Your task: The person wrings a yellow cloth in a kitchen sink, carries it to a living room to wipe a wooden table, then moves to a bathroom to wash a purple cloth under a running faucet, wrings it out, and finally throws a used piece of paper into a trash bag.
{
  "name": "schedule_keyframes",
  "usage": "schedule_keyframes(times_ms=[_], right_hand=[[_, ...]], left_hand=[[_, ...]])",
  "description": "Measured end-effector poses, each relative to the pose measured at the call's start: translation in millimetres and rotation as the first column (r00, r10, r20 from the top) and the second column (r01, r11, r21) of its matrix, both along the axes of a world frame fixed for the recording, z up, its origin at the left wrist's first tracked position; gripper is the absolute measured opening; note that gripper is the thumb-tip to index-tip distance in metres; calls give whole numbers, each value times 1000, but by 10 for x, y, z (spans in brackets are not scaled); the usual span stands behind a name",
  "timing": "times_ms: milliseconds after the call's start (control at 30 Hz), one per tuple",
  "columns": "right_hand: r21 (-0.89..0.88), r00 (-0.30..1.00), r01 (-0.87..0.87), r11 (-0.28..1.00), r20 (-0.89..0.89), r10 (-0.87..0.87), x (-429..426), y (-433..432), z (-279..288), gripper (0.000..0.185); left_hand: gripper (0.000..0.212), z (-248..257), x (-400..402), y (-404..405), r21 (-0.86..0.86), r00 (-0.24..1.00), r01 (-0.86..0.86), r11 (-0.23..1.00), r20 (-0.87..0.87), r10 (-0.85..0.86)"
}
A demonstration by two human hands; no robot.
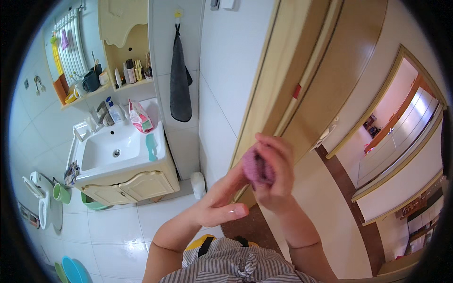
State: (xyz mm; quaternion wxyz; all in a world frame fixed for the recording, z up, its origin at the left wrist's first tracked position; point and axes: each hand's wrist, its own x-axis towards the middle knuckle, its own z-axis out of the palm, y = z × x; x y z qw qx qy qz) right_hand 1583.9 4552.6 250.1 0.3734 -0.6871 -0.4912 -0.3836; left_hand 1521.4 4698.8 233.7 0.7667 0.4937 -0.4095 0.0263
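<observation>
A bunched pink-purple cloth (252, 166) is gripped in my right hand (279, 169), whose fingers curl over it. My left hand (219, 200) lies against the cloth, its fingers partly hidden behind it and its thumb stretched out apart from them. Both hands are in front of the wooden door frame (263, 106). To the left stands a white washbasin (106, 150) with a faucet (105, 113), a pump bottle (115, 112), a pink-and-white plastic pouch (141, 118) and a teal comb (151, 146) on its rim.
A dark grey towel (180, 78) hangs on the tiled wall. Below the basin is a cabinet (141, 187); a white container (198, 184) stands beside it. A toilet (44, 205), a green bin (62, 194) and blue basin (75, 270) are at left. A hallway with a brown floor border (350, 191) lies at right.
</observation>
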Motion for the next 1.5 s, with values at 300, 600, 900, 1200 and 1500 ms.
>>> schedule_keyframes(times_ms=[300, 600, 900, 1200, 1500], right_hand=[[327, 977, 182, 927, 51, -209, 166, -53, 304, 36], [298, 958, 276, 914, -10, -286, 93, -168, 78, 30], [308, 941, 338, 889, -145, -307, 60, -816, -333, 27], [702, 618, 210, 681, -635, 464, 90, -2029, -982, 39], [492, 476, 587, 643, -852, 217, -66, -4092, -1160, 31]], left_hand=[[22, 944, 1079, 424, -135, 270, -907, 398, 539, 798], [55, 1911, 2547, 803, -154, 637, -731, 665, 195, 746], [52, 557, 1413, 112, -206, 417, -845, 493, 322, 850], [47, -902, 972, -2077, 292, 970, -231, 928, -9, 245], [16, -1028, 1841, -3927, 183, 778, 120, 976, -628, 22]])
